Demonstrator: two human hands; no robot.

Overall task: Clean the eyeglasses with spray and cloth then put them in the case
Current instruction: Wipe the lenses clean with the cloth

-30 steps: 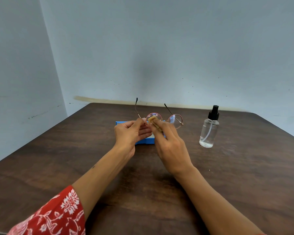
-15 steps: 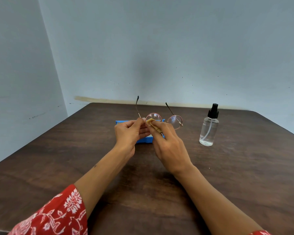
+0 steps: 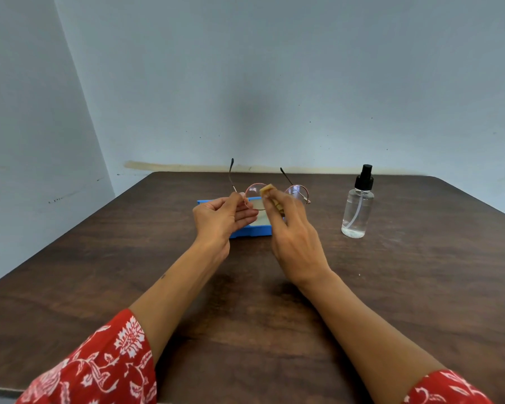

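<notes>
Now | left hand pinches eyeglasses | right hand presses cloth onto lens

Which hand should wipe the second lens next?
Probably the right hand: it holds the cloth at the glasses, while the left hand holds the frame.

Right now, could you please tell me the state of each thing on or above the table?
eyeglasses: held above the case, temples unfolded
cloth: pinched against the left lens
case: open, lying on the table
spray bottle: upright, nozzle on, a little liquid inside
left hand: gripping the frame at the hinge
right hand: holding the cloth
</notes>
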